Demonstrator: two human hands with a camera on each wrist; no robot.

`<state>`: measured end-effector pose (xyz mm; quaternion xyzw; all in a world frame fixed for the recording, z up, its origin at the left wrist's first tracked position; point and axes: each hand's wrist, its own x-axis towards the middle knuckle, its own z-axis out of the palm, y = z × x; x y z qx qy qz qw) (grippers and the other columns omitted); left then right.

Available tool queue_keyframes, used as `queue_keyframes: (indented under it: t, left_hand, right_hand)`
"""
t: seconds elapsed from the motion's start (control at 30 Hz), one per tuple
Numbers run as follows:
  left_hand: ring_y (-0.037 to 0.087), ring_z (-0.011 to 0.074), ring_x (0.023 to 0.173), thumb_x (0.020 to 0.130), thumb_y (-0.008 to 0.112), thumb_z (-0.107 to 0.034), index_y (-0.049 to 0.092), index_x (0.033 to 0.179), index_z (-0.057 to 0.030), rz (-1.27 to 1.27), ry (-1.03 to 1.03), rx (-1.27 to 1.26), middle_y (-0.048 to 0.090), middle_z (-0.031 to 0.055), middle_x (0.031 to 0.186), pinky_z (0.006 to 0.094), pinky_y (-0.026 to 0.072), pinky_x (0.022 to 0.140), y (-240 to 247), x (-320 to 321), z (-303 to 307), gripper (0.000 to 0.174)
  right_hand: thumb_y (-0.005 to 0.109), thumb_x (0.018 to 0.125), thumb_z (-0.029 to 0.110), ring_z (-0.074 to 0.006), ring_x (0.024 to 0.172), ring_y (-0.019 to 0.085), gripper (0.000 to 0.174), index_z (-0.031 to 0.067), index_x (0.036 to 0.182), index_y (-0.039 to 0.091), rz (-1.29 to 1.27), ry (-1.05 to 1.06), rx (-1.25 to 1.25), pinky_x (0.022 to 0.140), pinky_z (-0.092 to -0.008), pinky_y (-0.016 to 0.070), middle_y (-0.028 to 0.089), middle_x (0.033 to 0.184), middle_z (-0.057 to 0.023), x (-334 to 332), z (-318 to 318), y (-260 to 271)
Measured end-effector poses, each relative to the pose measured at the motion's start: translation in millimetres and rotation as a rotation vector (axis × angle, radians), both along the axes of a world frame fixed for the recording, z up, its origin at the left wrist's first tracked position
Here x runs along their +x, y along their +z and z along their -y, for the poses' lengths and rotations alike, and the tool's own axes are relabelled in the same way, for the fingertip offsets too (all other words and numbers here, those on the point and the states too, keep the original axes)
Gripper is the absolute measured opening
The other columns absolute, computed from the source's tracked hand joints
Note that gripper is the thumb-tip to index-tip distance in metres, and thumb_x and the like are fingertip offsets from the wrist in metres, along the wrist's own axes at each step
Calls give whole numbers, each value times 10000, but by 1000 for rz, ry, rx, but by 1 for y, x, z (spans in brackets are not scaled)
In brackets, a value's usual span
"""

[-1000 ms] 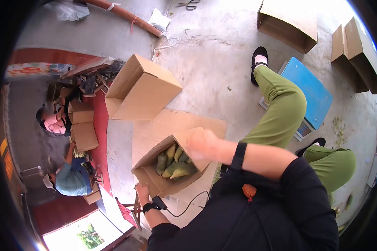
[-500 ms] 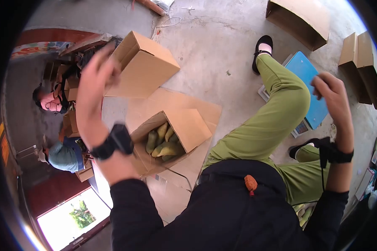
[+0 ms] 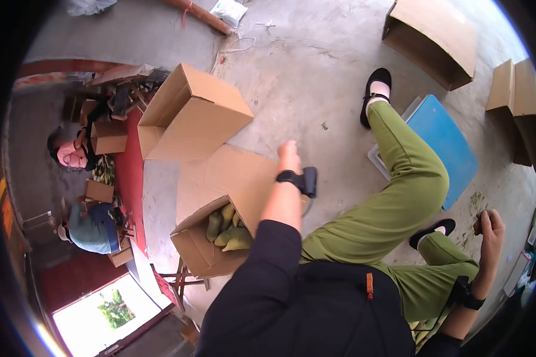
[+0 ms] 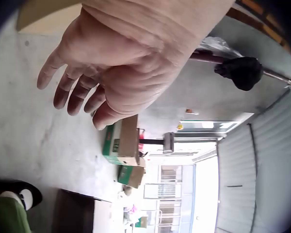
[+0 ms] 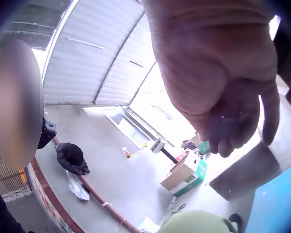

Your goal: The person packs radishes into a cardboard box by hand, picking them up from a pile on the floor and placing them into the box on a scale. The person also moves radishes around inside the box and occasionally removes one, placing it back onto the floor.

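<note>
My left hand (image 3: 289, 156) is raised over the floor beside a cardboard sheet (image 3: 244, 172), its fingers spread slightly and holding nothing in the left wrist view (image 4: 121, 58). Below and left of it, an open carton (image 3: 190, 253) holds several green-yellow, elongated fruits or vegetables (image 3: 235, 236). Out to the right, near the bent knee, hangs my right hand (image 3: 491, 231); its fingers are loosely bent, with nothing visible in them in the right wrist view (image 5: 223, 82). Neither hand touches the carton.
Another open carton (image 3: 202, 122) stands beyond the sheet. A blue-topped scale (image 3: 443, 149) is beside my legs. More cartons (image 3: 435, 41) stand at upper right. Two people sit at far left, among boxes (image 3: 110, 143). Vegetables show low right, by my right forearm.
Both hands were at the filled carton, then lifted away from it. My left hand has swung from the far left to the middle; my right hand has moved right and down from above the scale.
</note>
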<state>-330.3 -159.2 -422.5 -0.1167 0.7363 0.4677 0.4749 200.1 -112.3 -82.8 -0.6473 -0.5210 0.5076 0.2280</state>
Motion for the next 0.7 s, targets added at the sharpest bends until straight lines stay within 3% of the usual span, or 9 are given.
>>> queue_keyframes:
  t: [0.13, 0.17, 0.27, 0.37, 0.43, 0.47, 0.57, 0.63, 0.7]
  left_hand:
    - [313, 340, 1264, 820, 578, -239, 336, 1346, -59, 335, 65, 317, 259, 152, 1437, 593, 297, 982, 68, 112, -64, 606]
    - [339, 339, 1236, 820, 593, -214, 374, 1294, -60, 421, 136, 364, 333, 138, 1360, 577, 340, 959, 118, 131, -106, 544]
    - [505, 224, 914, 822, 601, -156, 527, 1054, -76, 282, -269, 662, 530, 59, 947, 445, 466, 727, 191, 121, -206, 256]
    - [563, 208, 768, 793, 583, -112, 615, 935, 18, -34, -204, 905, 604, 109, 845, 371, 466, 698, 254, 97, -223, 196]
    - [590, 224, 841, 805, 595, -165, 600, 1047, 21, -496, -411, 809, 635, 135, 953, 365, 474, 739, 227, 68, -205, 305]
    - [597, 250, 939, 796, 603, -201, 577, 1099, 26, -516, -477, 641, 631, 177, 1037, 350, 467, 801, 195, 52, -185, 379]
    - [542, 394, 1067, 741, 596, -301, 584, 1092, 21, -804, -826, -124, 575, 273, 1108, 420, 455, 884, 69, 11, -88, 477]
    - [511, 333, 1149, 777, 585, -274, 622, 1070, -8, -525, -1080, -648, 545, 228, 1194, 425, 447, 920, 62, 6, -30, 398]
    - [483, 316, 1178, 841, 488, -189, 633, 1090, -54, -653, -1076, -855, 557, 157, 1220, 454, 390, 966, 46, 15, 30, 318]
  right_hand:
    - [502, 939, 178, -66, 599, 435, 208, 15, 817, 545, 2, 12, -62, 555, -213, 347, 488, 648, 1, -10, -10, -12]
    - [502, 940, 179, -66, 602, 431, 205, 18, 821, 544, 17, 11, -49, 561, -213, 346, 483, 648, 4, -16, -15, -12]
    - [502, 941, 176, -66, 609, 425, 196, 21, 828, 543, 25, -6, -35, 570, -213, 345, 474, 650, 8, -20, -26, -15]
    - [502, 939, 170, -65, 613, 426, 188, 21, 832, 541, 11, -6, -24, 571, -212, 347, 471, 652, 9, -21, -32, -18]
    - [504, 938, 167, -65, 612, 428, 185, 20, 832, 540, 10, -15, -10, 568, -212, 348, 472, 653, 8, -15, -31, -19]
    - [506, 937, 166, -65, 609, 431, 186, 19, 828, 539, 15, -19, -23, 563, -212, 348, 472, 654, 8, -10, -29, -22]
    - [514, 933, 166, -67, 598, 438, 190, 15, 819, 537, 29, -11, -15, 544, -213, 350, 476, 655, 6, -6, -24, -26]
    - [516, 932, 164, -67, 596, 438, 192, 13, 815, 533, 48, -44, -36, 543, -213, 352, 478, 653, 5, -5, -21, -29]
    - [519, 930, 164, -68, 593, 444, 194, 12, 811, 532, 54, -30, -15, 539, -213, 360, 484, 650, 3, -5, -20, -32]
